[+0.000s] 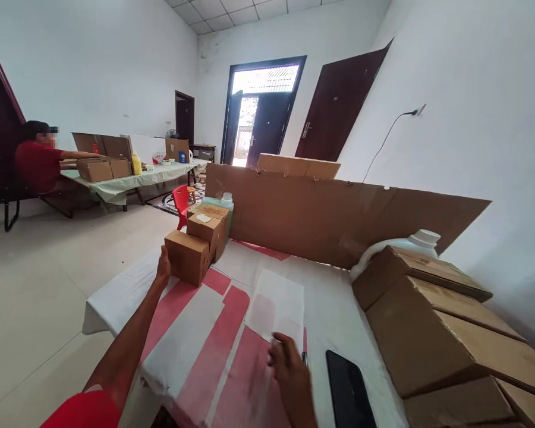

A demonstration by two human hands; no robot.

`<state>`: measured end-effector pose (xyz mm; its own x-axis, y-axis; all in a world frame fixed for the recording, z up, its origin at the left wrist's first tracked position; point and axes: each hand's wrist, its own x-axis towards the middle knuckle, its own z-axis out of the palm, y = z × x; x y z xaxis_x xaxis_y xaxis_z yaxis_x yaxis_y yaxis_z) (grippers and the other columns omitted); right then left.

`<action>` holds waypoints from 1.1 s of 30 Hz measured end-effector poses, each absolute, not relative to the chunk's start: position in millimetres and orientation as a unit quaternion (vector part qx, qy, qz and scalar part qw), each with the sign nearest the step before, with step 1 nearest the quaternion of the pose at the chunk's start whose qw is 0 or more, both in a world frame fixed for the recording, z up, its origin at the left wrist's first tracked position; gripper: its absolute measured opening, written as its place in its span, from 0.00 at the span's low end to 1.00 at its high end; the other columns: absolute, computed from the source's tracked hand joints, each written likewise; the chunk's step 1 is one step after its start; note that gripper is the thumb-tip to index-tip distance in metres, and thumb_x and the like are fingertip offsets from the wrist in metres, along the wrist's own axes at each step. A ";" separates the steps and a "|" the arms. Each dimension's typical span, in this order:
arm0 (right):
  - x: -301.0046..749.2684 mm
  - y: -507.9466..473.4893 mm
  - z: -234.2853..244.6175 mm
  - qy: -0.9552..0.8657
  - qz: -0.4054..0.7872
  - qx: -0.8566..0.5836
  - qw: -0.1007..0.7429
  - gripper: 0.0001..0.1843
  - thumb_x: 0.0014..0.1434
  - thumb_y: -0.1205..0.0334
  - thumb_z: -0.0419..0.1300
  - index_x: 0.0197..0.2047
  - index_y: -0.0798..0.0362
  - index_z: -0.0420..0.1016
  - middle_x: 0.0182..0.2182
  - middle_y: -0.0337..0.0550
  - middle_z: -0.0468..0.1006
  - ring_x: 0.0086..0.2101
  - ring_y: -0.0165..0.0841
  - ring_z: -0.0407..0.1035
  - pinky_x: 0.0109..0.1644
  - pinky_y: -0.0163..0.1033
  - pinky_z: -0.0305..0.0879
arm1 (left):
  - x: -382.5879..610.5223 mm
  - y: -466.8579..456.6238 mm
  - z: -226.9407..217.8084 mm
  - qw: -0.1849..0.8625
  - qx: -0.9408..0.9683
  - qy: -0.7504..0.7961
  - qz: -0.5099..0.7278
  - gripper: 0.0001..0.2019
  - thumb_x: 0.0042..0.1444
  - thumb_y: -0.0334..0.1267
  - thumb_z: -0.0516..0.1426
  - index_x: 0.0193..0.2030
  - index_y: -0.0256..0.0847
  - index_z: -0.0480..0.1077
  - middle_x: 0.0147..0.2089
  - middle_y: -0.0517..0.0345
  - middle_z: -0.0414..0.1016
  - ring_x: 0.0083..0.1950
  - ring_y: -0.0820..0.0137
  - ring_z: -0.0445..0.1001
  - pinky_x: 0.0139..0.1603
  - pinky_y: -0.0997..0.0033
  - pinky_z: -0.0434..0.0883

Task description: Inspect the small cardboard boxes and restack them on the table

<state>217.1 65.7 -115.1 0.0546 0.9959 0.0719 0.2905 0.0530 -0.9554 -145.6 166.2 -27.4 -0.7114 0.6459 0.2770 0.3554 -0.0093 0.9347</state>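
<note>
My left hand (163, 267) lies against the left side of a small cardboard box (187, 255), with part of the hand hidden by the box. That box stands in front of other cardboard boxes (207, 223) at the table's left. Over the red and white tablecloth (214, 339), my right hand (289, 371) hovers with its fingers loosely bent and apart, and I see nothing in them. Just beyond its fingertips lies a thin white sheet (276, 303). A dark pen (304, 358) shows beside this hand, mostly hidden by it. To the right rests a black phone (350, 389).
Several cardboard boxes (432, 333) line the table's right side, with a white jug (383, 246) behind. A cardboard panel (303, 211) closes the far edge. A greenish jug (227, 208) stands back left. Another person (38, 157) sits at a farther table; a red chair (181, 205) stands between.
</note>
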 end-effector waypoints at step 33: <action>217.6 84.2 -103.3 -0.464 0.499 -0.474 0.558 0.31 0.62 0.44 0.60 0.64 0.50 0.71 0.60 0.52 0.77 0.56 0.46 0.71 0.51 0.48 0.73 | -7.3 35.4 -89.4 0.216 0.669 0.559 0.439 0.36 0.65 0.51 0.57 0.76 0.45 0.53 0.65 0.45 0.59 0.70 0.54 0.59 0.73 0.44 0.59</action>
<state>217.6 84.2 -103.3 0.0720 0.9965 0.0434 -0.1164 0.0516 -0.9919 -7.3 35.4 -89.4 -0.0106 0.9380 0.3466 0.5583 -0.2820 0.7802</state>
